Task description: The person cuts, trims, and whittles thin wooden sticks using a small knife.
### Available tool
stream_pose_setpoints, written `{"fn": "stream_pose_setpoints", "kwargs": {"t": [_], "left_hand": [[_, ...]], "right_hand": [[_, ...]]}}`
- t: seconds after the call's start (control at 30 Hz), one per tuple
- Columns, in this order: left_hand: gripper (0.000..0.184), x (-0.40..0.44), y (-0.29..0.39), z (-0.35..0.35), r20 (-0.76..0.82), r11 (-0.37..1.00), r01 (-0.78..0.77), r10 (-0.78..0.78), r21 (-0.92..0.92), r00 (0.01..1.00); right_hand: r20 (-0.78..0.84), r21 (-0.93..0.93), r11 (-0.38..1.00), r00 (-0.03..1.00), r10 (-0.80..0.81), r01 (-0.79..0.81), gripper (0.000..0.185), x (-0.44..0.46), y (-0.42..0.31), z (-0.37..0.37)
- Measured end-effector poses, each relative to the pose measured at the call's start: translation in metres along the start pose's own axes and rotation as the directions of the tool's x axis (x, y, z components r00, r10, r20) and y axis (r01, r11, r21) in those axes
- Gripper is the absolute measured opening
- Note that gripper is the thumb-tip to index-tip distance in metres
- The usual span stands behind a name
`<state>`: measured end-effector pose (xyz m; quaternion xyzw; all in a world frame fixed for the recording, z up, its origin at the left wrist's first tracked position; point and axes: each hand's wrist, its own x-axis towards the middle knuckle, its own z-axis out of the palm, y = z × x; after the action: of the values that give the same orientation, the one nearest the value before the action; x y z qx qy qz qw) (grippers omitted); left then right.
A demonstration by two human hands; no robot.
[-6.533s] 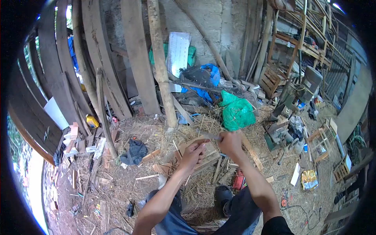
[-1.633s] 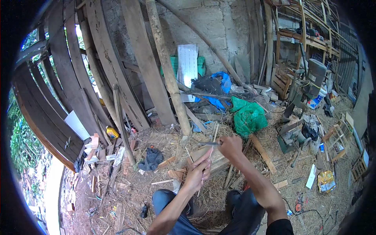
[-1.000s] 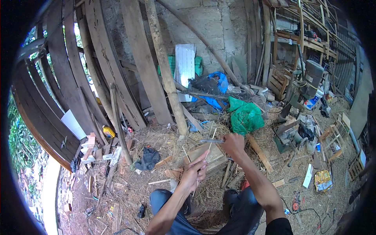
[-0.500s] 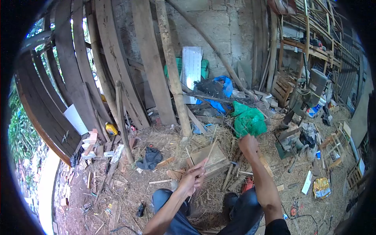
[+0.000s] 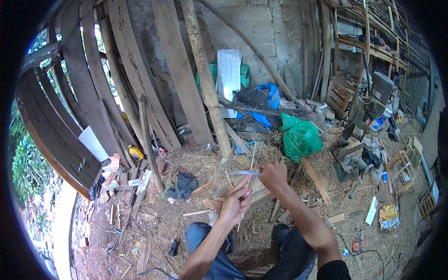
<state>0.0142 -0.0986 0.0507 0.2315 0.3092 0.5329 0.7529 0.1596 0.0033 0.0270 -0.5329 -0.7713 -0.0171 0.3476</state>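
My left hand [image 5: 236, 204] is closed around a thin wooden stick [image 5: 253, 157] that points up and away from me. A second short stick end [image 5: 229, 179] shows beside it, and I cannot tell whether that one is held too. My right hand [image 5: 272, 175] is a fist around the handle of a knife [image 5: 243, 172]. The blade points left and lies across the stick, just above my left fingers. Whether its edge touches the stick is unclear. Beneath both hands lies a wooden board [image 5: 259, 198], partly hidden by them.
A green plastic bag [image 5: 301, 138] sits beyond my right hand. To the left are a black plastic bag [image 5: 183, 185] and a yellow bottle [image 5: 136, 152]. A wooden pole [image 5: 206, 79] stands ahead, and a loose plank [image 5: 316, 183] lies at right. Straw and wood scraps cover the ground.
My right hand has moved left, from near the green bag to the stick, and the knife blade now shows across it. My left hand keeps its grip, slightly shifted right and up.
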Motion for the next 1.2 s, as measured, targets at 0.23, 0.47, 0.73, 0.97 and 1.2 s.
{"fn": "stream_pose_setpoints", "kwargs": {"t": [0.23, 0.47, 0.73, 0.97, 1.2], "left_hand": [[0.047, -0.012, -0.009, 0.002, 0.073, 0.99, 0.049, -0.059, 0.133, 0.996], [0.042, 0.009, -0.007, 0.005, 0.078, 1.0, 0.017, -0.018, 0.008, 0.997], [0.045, 0.005, -0.003, 0.003, -0.008, 0.995, -0.01, 0.011, 0.102, 1.0], [0.045, -0.017, -0.002, 0.009, 0.016, 0.978, -0.025, 0.022, 0.206, 1.0], [0.044, -0.013, -0.008, 0.004, -0.055, 0.978, -0.009, 0.021, 0.206, 0.998]], "right_hand": [[-0.133, -0.045, 0.987, 0.98, 0.15, -0.157, 0.013, 0.015, 0.044, -0.006], [-0.012, -0.085, 0.973, 0.976, -0.217, 0.215, 0.014, -0.012, 0.0, -0.008], [0.085, -0.104, 0.992, 0.994, -0.062, 0.071, 0.012, -0.002, 0.0, -0.001], [-0.063, -0.086, 0.976, 0.979, 0.196, -0.201, 0.012, 0.02, 0.029, -0.003], [0.027, -0.095, 0.984, 0.988, 0.151, -0.148, 0.018, 0.014, 0.029, 0.011]]}}
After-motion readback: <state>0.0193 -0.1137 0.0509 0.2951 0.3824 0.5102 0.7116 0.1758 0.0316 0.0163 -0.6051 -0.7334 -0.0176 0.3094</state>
